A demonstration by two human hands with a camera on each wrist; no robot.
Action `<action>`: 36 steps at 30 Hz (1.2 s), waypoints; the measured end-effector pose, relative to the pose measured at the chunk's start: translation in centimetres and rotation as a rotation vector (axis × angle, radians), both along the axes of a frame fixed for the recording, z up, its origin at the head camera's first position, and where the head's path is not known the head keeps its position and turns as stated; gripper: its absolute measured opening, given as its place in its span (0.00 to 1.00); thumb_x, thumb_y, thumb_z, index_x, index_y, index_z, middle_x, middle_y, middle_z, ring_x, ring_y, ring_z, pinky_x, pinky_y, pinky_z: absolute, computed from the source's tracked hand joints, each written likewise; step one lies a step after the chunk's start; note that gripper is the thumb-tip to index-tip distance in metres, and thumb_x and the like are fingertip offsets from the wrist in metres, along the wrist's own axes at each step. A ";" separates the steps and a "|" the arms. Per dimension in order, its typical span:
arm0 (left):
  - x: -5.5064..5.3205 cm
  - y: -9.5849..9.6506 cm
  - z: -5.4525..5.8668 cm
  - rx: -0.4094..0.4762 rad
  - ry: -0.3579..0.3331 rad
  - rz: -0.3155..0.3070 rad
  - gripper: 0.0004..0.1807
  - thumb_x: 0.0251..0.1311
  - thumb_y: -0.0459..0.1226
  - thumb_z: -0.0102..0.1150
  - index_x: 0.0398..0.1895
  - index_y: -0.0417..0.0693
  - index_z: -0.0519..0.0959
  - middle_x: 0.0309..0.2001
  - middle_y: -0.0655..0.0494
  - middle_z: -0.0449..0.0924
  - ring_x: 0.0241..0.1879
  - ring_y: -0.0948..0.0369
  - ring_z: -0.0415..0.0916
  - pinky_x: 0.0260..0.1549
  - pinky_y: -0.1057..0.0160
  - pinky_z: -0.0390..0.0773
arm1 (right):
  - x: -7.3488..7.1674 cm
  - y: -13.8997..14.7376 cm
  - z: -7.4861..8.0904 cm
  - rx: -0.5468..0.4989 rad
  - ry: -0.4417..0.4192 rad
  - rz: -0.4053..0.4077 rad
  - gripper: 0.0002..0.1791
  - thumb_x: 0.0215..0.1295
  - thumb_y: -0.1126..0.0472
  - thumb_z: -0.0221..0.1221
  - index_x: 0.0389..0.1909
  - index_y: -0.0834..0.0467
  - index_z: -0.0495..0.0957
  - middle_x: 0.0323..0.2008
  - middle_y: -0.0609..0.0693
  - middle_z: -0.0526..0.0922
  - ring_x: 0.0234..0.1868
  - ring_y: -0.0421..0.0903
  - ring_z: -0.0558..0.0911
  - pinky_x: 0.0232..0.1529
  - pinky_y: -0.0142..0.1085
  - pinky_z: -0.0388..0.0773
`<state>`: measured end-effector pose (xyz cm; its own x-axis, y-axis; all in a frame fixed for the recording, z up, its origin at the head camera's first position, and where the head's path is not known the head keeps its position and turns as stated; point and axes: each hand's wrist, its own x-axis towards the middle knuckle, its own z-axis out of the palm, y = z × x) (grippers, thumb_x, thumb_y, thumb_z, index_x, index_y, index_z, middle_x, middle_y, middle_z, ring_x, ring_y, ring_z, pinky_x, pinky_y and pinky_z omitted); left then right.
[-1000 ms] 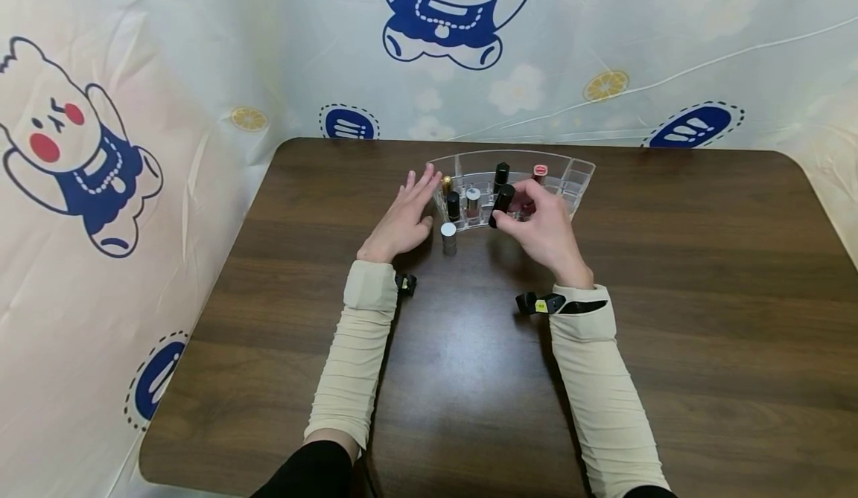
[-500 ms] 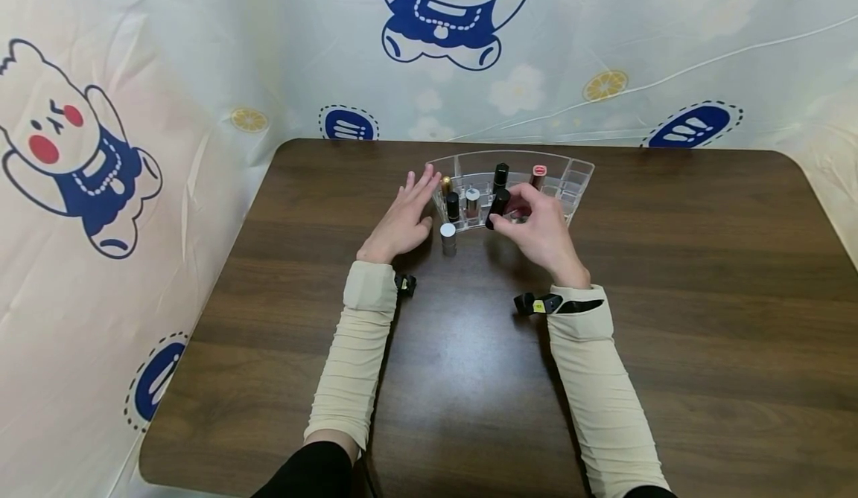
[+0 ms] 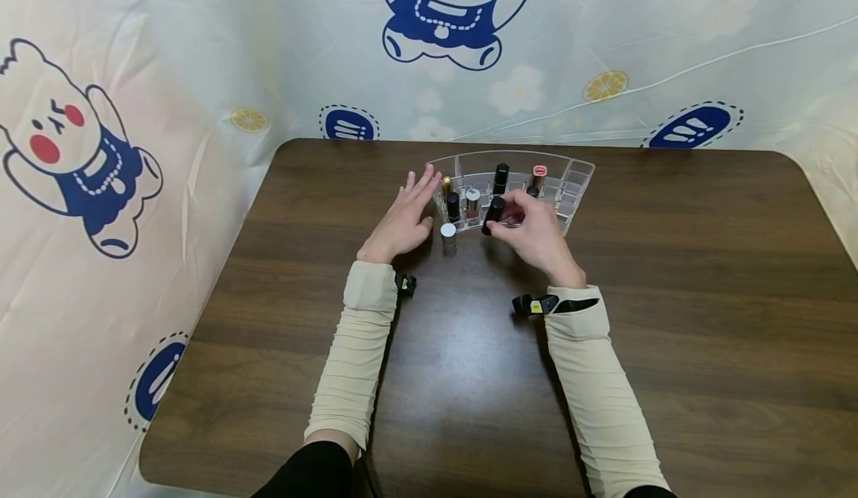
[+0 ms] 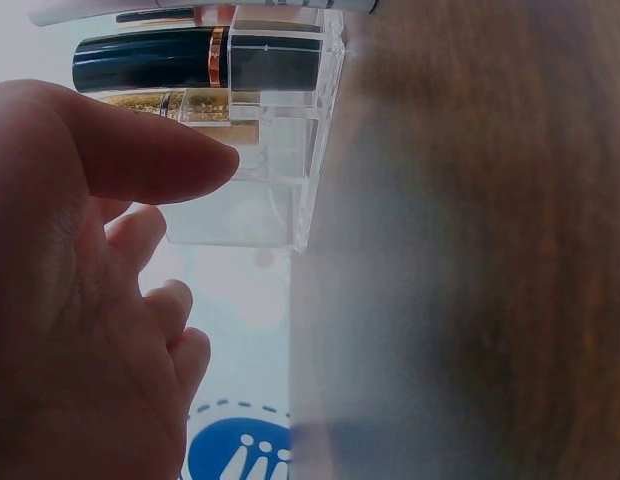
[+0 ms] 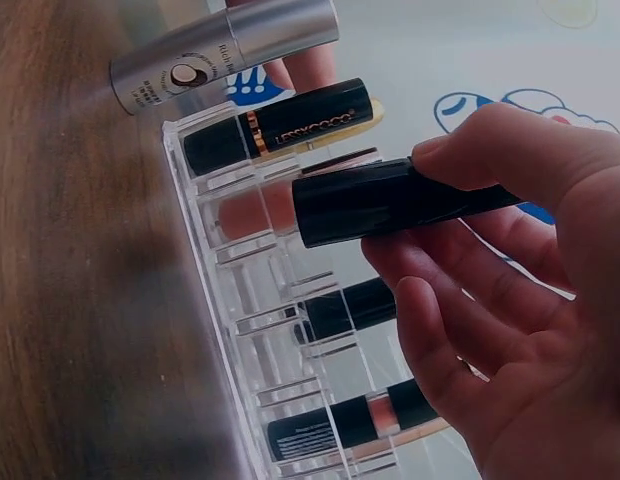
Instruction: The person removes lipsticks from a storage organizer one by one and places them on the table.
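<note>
Between thumb and fingers, my right hand (image 3: 538,234) pinches a black lipstick tube (image 3: 493,215), tilted, at the front edge of a clear fan-shaped organizer (image 3: 578,179). The right wrist view shows this held tube (image 5: 355,205) over the organizer's slots. My left hand (image 3: 400,221) lies with fingers extended along the organizer's left side. In the left wrist view, its thumb (image 4: 160,155) overlaps the clear wall beside a black lipstick with a copper band (image 4: 150,60). A silver lip balm tube (image 3: 448,239) stands on the table before the organizer's left front corner.
Several lipsticks stand in the organizer: a gold one (image 3: 446,184), a silver-capped one (image 3: 473,202), a black one (image 3: 500,178) at the back and a red-topped one (image 3: 538,174). The brown table (image 3: 704,297) meets a printed curtain (image 3: 670,29) behind.
My right hand has shifted slightly left and toward me with the black lipstick tube, uncovering more of the red-topped lipstick. The left hand has stayed in place.
</note>
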<state>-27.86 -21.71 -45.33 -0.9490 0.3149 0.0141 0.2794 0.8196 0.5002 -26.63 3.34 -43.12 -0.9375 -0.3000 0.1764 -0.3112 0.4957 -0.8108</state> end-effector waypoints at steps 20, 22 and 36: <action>0.1 0.0 0.0 -0.003 -0.009 -0.001 0.42 0.64 0.32 0.45 0.78 0.59 0.39 0.78 0.63 0.27 0.77 0.54 0.22 0.75 0.46 0.36 | 0.0 -0.1 -0.3 0.055 -0.031 0.043 0.16 0.57 0.63 0.65 0.46 0.62 0.77 0.39 0.59 0.86 0.39 0.52 0.86 0.45 0.43 0.79; 0.1 0.0 0.0 -0.004 -0.007 -0.001 0.42 0.65 0.32 0.45 0.78 0.59 0.39 0.78 0.63 0.27 0.77 0.54 0.22 0.75 0.46 0.36 | 0.0 -0.2 -0.3 0.055 -0.034 0.045 0.16 0.57 0.63 0.66 0.45 0.62 0.77 0.39 0.59 0.86 0.39 0.52 0.86 0.45 0.43 0.79; 0.2 0.0 0.2 -0.004 -0.010 0.002 0.42 0.65 0.32 0.45 0.78 0.58 0.39 0.79 0.61 0.28 0.77 0.55 0.22 0.75 0.46 0.37 | 0.0 -0.5 -0.7 0.062 -0.047 0.087 0.15 0.57 0.63 0.66 0.45 0.62 0.78 0.39 0.58 0.86 0.38 0.51 0.84 0.42 0.42 0.79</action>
<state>-27.69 -21.69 -45.16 -0.9499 0.3126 0.0036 0.2725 0.8222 0.4997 -26.60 2.87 -43.78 -0.9144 -0.3892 0.1116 -0.3174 0.5180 -0.7943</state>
